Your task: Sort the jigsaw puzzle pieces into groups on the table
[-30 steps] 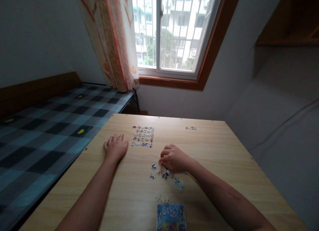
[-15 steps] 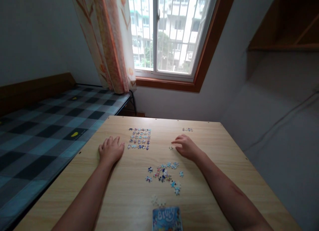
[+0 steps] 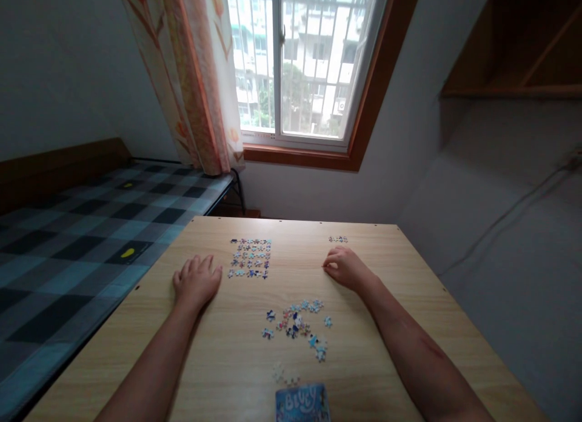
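Note:
My left hand lies palm down with fingers spread on the table, just left of rows of jigsaw pieces. My right hand is in a pinch low over the right half of the table, thumb and forefinger together. A puzzle piece is between those fingertips, almost wholly hidden by them. Beyond that hand lies a small row of pieces. Nearer to me is a loose cluster of pieces, mostly blue, white and pink. Some pale pieces lie close to a blue puzzle box lettered "Bluey".
The wooden table ends at a far edge below the window. On the left stands a bed with a checked cover, beside a flowered curtain. A wooden shelf hangs on the right wall.
The single piece beside my right hand has left the table surface. That hand's fingers have closed into a pinch. My left hand stays flat; the whole view has shifted slightly.

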A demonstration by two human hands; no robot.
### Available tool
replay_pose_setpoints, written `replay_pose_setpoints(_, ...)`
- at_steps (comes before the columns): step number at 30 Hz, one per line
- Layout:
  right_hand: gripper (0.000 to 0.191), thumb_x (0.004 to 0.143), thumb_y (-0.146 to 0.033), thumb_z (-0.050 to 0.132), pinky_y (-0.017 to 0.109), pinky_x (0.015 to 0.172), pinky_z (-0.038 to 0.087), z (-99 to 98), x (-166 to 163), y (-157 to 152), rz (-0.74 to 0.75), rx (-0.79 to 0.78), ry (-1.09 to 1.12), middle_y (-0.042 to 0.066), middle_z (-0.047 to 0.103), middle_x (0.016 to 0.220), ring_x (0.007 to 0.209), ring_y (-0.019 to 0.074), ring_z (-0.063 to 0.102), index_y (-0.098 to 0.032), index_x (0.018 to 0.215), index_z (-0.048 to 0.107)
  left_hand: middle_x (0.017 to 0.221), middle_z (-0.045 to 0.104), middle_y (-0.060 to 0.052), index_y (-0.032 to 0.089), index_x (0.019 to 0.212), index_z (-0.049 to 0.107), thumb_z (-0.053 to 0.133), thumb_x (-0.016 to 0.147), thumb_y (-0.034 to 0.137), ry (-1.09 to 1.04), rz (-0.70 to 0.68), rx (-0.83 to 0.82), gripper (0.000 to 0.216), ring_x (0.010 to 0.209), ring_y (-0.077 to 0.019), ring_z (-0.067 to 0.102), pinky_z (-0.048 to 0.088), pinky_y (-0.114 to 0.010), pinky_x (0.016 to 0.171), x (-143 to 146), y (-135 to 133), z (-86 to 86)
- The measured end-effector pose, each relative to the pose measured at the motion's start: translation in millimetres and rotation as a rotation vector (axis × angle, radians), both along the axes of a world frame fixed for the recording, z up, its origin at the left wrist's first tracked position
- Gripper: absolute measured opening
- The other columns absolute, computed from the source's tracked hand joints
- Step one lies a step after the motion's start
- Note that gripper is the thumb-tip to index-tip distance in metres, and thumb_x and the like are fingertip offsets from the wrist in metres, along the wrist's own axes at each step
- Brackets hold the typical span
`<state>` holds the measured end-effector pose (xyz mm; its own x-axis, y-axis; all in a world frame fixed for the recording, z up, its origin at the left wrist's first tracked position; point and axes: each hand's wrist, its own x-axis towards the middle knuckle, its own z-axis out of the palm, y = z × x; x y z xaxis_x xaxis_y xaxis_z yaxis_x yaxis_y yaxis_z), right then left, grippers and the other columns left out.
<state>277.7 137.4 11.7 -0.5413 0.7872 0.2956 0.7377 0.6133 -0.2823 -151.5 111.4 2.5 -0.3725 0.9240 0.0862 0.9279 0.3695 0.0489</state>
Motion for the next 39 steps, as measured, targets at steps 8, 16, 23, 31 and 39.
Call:
replay_pose_setpoints(8,0.021,0.093,-0.024,0.061,0.032,0.093,0.044,-9.7,73.8,27.1,-0.499,-0.058,-0.140,0.007,0.076,0.104,0.103,0.0223,0.062,-0.024,0.098,0.081,0.158,0.041,-0.015,0.020,0.148,0.050,0.034,0.095,0.047,0.012,-0.013,0.003,0.062,0.144,-0.0323,0.035,0.026,-0.052,0.115,-1.7,1.1,-2.3)
replay_pose_setpoints(16,0.033,0.098,-0.029,0.051,0.042,0.094,0.042,-33.1,74.5,37.6,-0.716,-0.046,-0.149,0.004,0.066,0.134,0.118,0.0278,0.054,-0.037,0.122,0.073,0.158,0.041,-0.015,0.020,0.149,0.050,0.030,0.097,0.048,0.029,-0.008,-0.013,0.062,0.144,-0.0321,0.035,0.026,-0.052,0.116,-0.6,0.2,0.7)
replay_pose_setpoints(23,0.047,0.100,-0.032,0.043,0.044,0.097,0.041,-32.8,66.2,37.2,-0.767,0.005,-0.148,0.013,0.060,0.140,0.119,0.0299,0.054,-0.022,0.144,0.055,0.156,0.042,-0.016,0.018,0.148,0.050,0.030,0.096,0.047,0.024,-0.027,0.009,0.063,0.143,-0.0333,0.036,0.028,-0.053,0.114,-1.1,-0.1,-1.0)
replay_pose_setpoints(31,0.038,0.101,-0.036,0.043,0.042,0.096,0.041,-39.5,55.7,37.8,-0.713,-0.022,-0.190,0.011,0.063,0.136,0.117,0.0279,0.055,-0.026,0.129,0.067,0.157,0.041,-0.017,0.018,0.148,0.051,0.033,0.095,0.047,0.003,-0.017,0.009,0.063,0.143,-0.0338,0.035,0.026,-0.053,0.115,-0.8,-0.1,-0.2)
replay_pose_setpoints(39,0.041,0.102,-0.030,0.039,0.042,0.095,0.041,-38.0,53.0,35.7,-0.719,-0.013,-0.186,0.013,0.063,0.134,0.115,0.0288,0.055,-0.026,0.133,0.065,0.158,0.040,-0.016,0.019,0.148,0.051,0.034,0.095,0.047,-0.002,-0.013,0.016,0.062,0.143,-0.0331,0.035,0.026,-0.053,0.115,-2.5,0.8,-2.8)
